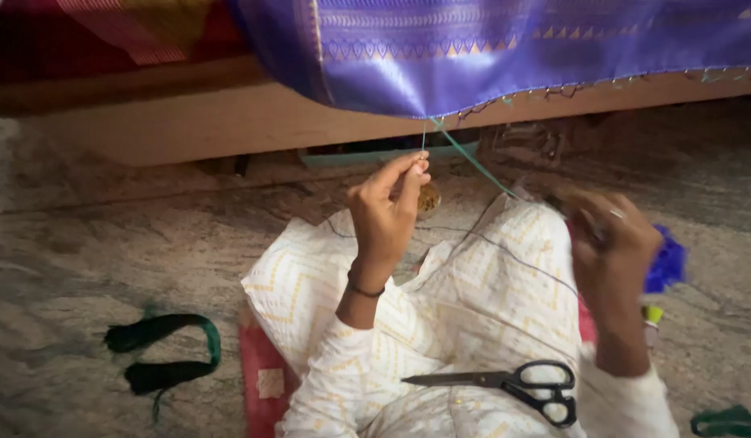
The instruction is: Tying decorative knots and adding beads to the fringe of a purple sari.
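Observation:
A purple silk cloth (pixel 489 57) with woven borders hangs over a wooden bed edge, its fringe of threads along the bottom. My left hand (pixel 387 215) is raised and pinches a thin thread (pixel 424 136) that runs up to the cloth's fringe; a small gold tassel (pixel 429 197) shows behind the fingers. My right hand (pixel 610 243) is blurred, its fingers closed on a green thread (pixel 472 162) that stretches up to the same point on the fringe. A blue thread bundle (pixel 667 264) lies just beyond that hand.
Black-handled scissors (pixel 513 383) rest on my lap, on white cloth with yellow patterns (pixel 489 284). A dark green thread skein (pixel 160 353) lies on the stone floor at left, another at bottom right (pixel 728 422). The wooden bed frame (pixel 189 122) crosses the top.

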